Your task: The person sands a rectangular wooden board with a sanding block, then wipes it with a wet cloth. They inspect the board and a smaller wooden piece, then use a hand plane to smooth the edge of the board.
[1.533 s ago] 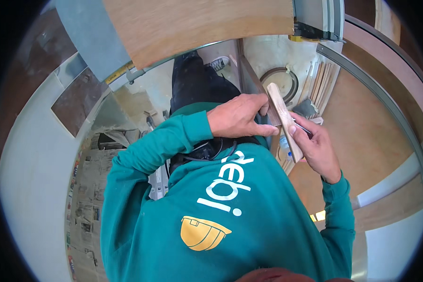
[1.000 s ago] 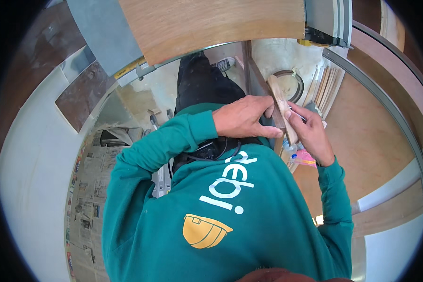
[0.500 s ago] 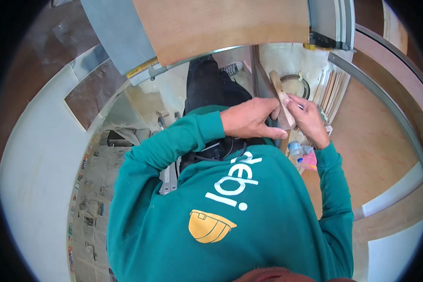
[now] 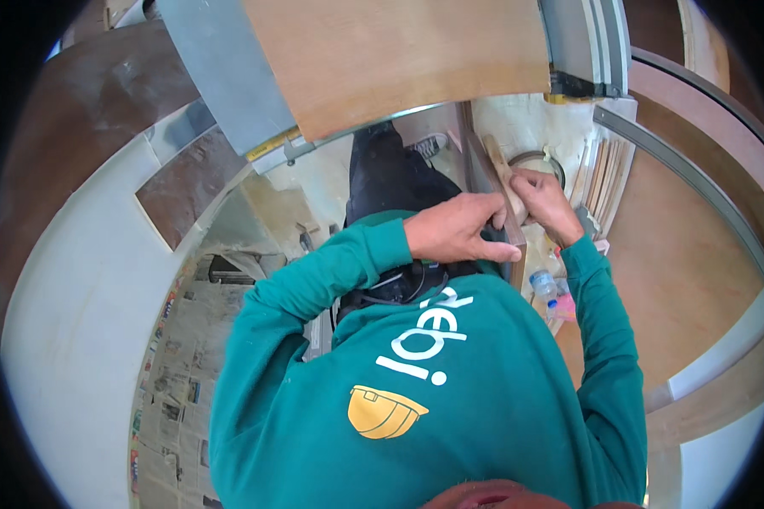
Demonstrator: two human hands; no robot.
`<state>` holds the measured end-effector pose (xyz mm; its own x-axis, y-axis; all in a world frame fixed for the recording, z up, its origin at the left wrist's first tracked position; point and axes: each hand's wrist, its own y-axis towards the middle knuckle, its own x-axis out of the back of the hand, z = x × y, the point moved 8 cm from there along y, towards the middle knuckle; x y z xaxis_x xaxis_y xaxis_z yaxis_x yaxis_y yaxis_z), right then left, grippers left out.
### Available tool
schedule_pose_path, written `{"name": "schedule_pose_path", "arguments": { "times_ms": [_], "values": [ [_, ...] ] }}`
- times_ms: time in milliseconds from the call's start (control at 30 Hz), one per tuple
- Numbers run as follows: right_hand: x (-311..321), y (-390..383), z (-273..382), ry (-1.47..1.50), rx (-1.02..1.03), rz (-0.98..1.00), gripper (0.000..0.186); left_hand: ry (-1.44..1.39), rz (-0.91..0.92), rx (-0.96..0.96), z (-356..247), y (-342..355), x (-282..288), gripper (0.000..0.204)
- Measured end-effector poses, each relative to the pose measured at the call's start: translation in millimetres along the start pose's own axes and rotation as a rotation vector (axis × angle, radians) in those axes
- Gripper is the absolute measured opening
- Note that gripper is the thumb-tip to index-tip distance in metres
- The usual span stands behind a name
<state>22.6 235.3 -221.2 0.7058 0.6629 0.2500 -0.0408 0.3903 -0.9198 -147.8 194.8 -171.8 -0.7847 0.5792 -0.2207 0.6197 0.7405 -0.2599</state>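
My left hand (image 4: 457, 227) grips the near end of a long dark wooden board (image 4: 513, 236), with its thumb and curled fingers apart along the board's edge. Just to the right, my right hand (image 4: 543, 199) is closed on a pale, round-ended wooden strip (image 4: 498, 154), which lies lengthwise along the board's side. The lower part of the strip is partly hidden by the hands. The slim dark object seen earlier in my right hand is hidden now.
A plywood sheet (image 4: 407, 47) on a grey-framed bench spans the top. Plastic bottles (image 4: 542, 284), leaning wood slats (image 4: 603, 178) and a dark ring (image 4: 552, 161) are at the right. Newspaper sheets (image 4: 170, 373) lie at the left, near a white panel (image 4: 68, 280).
My right hand has moved up and forward with the pale strip, now along the board's side. The view has shifted, revealing more of the bottles below.
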Motion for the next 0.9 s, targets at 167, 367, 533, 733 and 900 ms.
{"name": "schedule_pose_path", "arguments": {
  "times_ms": [167,367,533,733,900],
  "values": [
    [-3,13,-7,-0.037,0.011,0.001,0.046,0.015,0.024,0.021,-3,-3,2,0.063],
    [-5,29,-10,-0.053,0.055,0.016,0.042,0.028,0.038,0.036,-3,-4,0,0.065],
    [-5,49,-3,-0.032,0.057,-0.028,0.045,0.015,0.053,0.115,0,-1,3,0.060],
    [-8,114,-16,-0.180,0.057,-0.011,0.046,-0.006,0.080,0.182,-8,-4,0,0.052],
    [18,102,-30,0.158,-0.021,-0.067,0.051,-0.194,0.145,0.250,22,-8,4,0.046]
  ]
}}
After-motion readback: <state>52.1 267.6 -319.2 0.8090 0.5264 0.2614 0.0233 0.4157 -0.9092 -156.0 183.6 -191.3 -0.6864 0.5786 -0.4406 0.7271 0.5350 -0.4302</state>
